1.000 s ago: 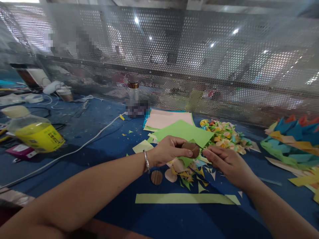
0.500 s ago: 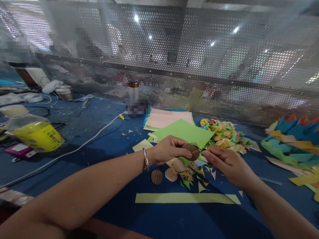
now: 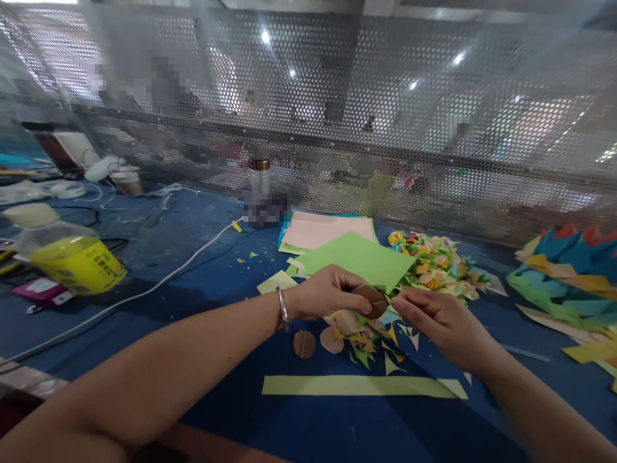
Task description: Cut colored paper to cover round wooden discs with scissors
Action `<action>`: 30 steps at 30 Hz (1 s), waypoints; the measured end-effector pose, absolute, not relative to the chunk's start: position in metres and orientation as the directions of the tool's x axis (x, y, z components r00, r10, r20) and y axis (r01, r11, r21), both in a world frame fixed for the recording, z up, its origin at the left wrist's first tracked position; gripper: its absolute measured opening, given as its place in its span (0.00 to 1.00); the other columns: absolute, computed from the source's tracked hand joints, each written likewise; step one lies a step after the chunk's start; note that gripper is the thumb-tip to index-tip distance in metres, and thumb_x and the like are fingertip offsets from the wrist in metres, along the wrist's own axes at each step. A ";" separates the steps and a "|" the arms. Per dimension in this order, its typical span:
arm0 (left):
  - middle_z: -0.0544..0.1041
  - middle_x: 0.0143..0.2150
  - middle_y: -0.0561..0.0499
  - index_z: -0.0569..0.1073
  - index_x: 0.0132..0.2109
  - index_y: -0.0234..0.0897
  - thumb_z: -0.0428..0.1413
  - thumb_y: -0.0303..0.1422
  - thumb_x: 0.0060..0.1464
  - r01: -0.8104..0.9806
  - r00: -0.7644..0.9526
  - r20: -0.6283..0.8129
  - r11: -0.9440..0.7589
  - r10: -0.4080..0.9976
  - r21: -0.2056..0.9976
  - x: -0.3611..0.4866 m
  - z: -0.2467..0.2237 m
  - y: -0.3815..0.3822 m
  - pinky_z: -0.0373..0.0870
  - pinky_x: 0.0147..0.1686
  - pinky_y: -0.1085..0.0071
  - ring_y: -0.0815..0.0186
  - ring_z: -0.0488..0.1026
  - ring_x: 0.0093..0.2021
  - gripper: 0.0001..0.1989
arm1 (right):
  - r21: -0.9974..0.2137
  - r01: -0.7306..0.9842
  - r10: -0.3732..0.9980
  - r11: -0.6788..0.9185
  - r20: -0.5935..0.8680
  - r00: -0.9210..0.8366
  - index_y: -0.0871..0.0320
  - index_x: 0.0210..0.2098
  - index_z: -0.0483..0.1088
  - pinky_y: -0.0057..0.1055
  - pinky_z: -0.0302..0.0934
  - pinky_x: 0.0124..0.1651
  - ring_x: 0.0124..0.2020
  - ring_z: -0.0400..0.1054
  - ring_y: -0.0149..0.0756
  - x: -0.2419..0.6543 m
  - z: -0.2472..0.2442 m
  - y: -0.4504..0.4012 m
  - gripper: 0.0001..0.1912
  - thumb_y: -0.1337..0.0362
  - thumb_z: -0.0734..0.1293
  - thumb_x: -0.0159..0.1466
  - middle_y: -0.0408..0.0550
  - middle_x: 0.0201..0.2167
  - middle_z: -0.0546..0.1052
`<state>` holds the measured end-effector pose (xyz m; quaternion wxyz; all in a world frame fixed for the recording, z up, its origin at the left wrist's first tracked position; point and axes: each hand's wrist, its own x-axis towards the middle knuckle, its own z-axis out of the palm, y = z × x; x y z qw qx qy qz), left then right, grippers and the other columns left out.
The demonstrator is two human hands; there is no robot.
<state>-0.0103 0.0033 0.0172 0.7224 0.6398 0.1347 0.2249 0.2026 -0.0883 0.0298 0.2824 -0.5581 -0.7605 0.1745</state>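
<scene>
A perforated metal screen [image 3: 308, 96] runs behind the blue counter [image 3: 193, 215]. Near it stands a clear flask [image 3: 260, 183] with a gold-coloured lid. A white cable [image 3: 187, 262] crosses the left side, a small yellow tag [image 3: 236, 226] at its far part. By the left edge are a yellow-labelled bottle [image 3: 77, 262], a purple packet [image 3: 43, 291] just beside it, and, farther back, a lidded cup [image 3: 129, 181]

A plain silver-coloured bangle around the left wrist, both hands [image 3: 332, 292] [image 3: 436, 321] and forearms bare, sleeveless
</scene>
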 end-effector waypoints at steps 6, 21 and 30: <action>0.80 0.29 0.54 0.82 0.33 0.35 0.65 0.27 0.44 -0.089 0.877 0.057 0.044 0.477 0.995 -0.012 0.017 0.007 0.72 0.41 0.71 0.70 0.75 0.32 0.05 | -0.590 0.748 0.953 0.304 0.202 -0.228 0.55 0.23 0.59 0.29 0.48 0.25 0.22 0.55 0.31 0.202 0.029 -0.088 0.26 0.44 0.57 0.70 0.39 0.19 0.58; 0.80 0.31 0.54 0.82 0.34 0.36 0.63 0.27 0.42 0.008 0.897 0.008 -0.035 0.442 0.999 -0.014 0.015 0.015 0.70 0.37 0.73 0.70 0.74 0.33 0.08 | -0.531 0.776 0.940 0.340 0.216 -0.265 0.54 0.22 0.58 0.29 0.49 0.24 0.21 0.55 0.30 0.199 0.027 -0.088 0.26 0.45 0.57 0.70 0.39 0.19 0.59; 0.74 0.30 0.55 0.74 0.45 0.35 0.64 0.32 0.47 0.028 0.887 0.109 -0.287 0.450 0.958 -0.014 0.019 0.014 0.66 0.33 0.72 0.69 0.71 0.32 0.17 | -0.473 0.827 0.919 0.304 0.373 -0.124 0.54 0.22 0.57 0.29 0.49 0.24 0.20 0.55 0.31 0.205 0.025 -0.085 0.26 0.44 0.57 0.70 0.38 0.18 0.56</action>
